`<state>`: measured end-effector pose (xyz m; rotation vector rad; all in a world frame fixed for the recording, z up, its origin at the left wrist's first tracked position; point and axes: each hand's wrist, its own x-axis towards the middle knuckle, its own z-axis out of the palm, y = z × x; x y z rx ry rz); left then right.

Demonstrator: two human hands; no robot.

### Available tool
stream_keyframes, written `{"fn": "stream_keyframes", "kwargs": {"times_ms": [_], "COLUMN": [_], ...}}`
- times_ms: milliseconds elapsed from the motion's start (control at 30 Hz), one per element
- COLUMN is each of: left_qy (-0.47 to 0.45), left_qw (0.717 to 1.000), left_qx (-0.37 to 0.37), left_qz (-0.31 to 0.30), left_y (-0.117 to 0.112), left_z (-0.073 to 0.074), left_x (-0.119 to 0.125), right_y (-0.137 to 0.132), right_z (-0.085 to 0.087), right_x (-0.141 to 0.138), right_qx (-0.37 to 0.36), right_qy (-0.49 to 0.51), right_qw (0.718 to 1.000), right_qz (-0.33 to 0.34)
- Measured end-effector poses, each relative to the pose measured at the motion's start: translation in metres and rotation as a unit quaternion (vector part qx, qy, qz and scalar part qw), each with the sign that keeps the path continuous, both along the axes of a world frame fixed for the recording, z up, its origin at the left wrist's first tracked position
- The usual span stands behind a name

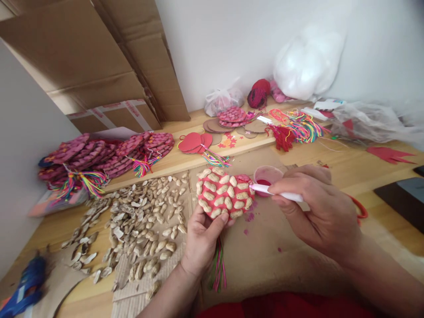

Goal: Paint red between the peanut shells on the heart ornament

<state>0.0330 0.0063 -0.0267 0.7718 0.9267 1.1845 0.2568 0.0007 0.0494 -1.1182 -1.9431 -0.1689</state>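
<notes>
No text can be read — the red-printed packing tape (135, 110) is blurred.

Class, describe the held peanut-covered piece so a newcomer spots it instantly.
Find the brown cardboard sheet on the wooden table, then the left hand above it. That hand holds the peanut-covered piece, red between its shells. These are mostly bare tan, unlike the pink ones on the stacked pieces.

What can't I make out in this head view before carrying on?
All in the head view:
Fingers of the left hand: partly hidden behind the peanut-covered piece.
Part of the cup: behind the right hand and white tool.
White tool's tip: too small.
Dark flat object: cut off by right edge.
Blue tool: blurred.
</notes>
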Motion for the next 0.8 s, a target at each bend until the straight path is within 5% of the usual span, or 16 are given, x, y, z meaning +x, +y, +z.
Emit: {"fn": "stream_keyframes", "kwargs": {"times_ms": [800], "left_qy": [0.032], "left_qw": [0.998], "left_qx": [0.058], "left_qz": [-0.012], "left_y": [-0.0017], "left_z": [-0.0047], "left_x": [0.0004], "right_y": [-0.0017], "right_z": [0.0002], "right_x": [0.0025], "right_qx": [-0.009], "right_qy": [0.03], "right_qw": [0.999], "right_qz": [-0.023]}}
